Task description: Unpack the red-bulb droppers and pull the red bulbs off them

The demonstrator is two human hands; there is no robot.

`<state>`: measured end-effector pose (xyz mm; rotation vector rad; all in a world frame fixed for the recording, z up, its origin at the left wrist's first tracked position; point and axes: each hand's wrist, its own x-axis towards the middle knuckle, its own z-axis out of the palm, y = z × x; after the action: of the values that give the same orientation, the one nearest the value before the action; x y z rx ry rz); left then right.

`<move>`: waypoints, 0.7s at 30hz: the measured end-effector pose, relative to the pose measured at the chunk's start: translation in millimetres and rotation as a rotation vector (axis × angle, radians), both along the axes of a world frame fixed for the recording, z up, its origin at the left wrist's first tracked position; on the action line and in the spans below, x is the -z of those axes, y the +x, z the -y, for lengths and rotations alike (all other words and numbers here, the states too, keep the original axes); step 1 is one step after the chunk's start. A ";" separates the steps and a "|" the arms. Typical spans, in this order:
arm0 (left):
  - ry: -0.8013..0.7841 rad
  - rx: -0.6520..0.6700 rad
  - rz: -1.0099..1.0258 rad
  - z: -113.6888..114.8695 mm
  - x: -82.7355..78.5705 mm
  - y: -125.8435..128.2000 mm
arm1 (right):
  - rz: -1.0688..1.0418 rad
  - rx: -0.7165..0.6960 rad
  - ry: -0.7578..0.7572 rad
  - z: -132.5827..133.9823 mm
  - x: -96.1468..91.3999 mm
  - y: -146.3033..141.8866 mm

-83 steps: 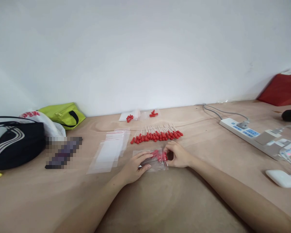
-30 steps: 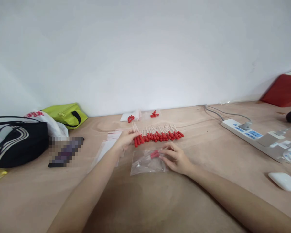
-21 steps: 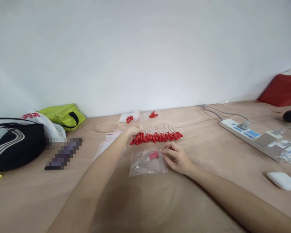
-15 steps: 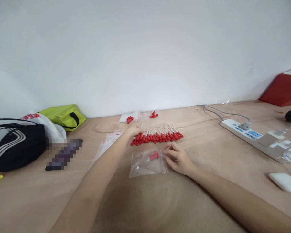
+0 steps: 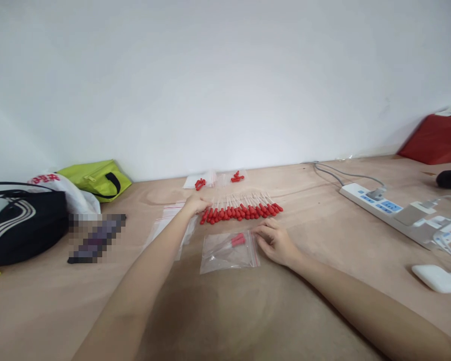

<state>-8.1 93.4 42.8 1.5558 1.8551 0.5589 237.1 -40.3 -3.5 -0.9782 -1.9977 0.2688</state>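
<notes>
Several droppers (image 5: 240, 212) with red rubber bulbs and thin clear stems lie side by side in a row, bulbs toward me. My left hand (image 5: 196, 203) is at the row's left end, fingers drawn together by the stems; what they grip, if anything, is hidden. Nearer me lies a clear zip bag (image 5: 218, 258), flat, with a few red-bulb droppers (image 5: 238, 239) inside. My right hand (image 5: 276, 244) rests at the bag's right edge, thumb and fingers closed on its zip end.
Farther back lie two small bags with red-bulb droppers (image 5: 200, 184) (image 5: 237, 176). More zip bags (image 5: 158, 228) lie under my left forearm. A power strip (image 5: 376, 205) and white case (image 5: 437, 279) are at right; a black bag (image 5: 26, 225) and green bag (image 5: 97, 179) at left.
My left hand has moved left along the stems, and the bulbs at the row's left end are spread a little wider. My right fingers have closed more at the bag's edge.
</notes>
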 end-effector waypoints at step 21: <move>0.404 0.631 -0.124 153.2 17.8 11.5 | 0.132 -0.043 -0.283 1.1 -4.3 -1.7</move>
<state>3.4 -59.8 25.0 2.3547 1.2575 0.5627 235.4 -41.4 0.8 -1.1552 -2.1411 0.5339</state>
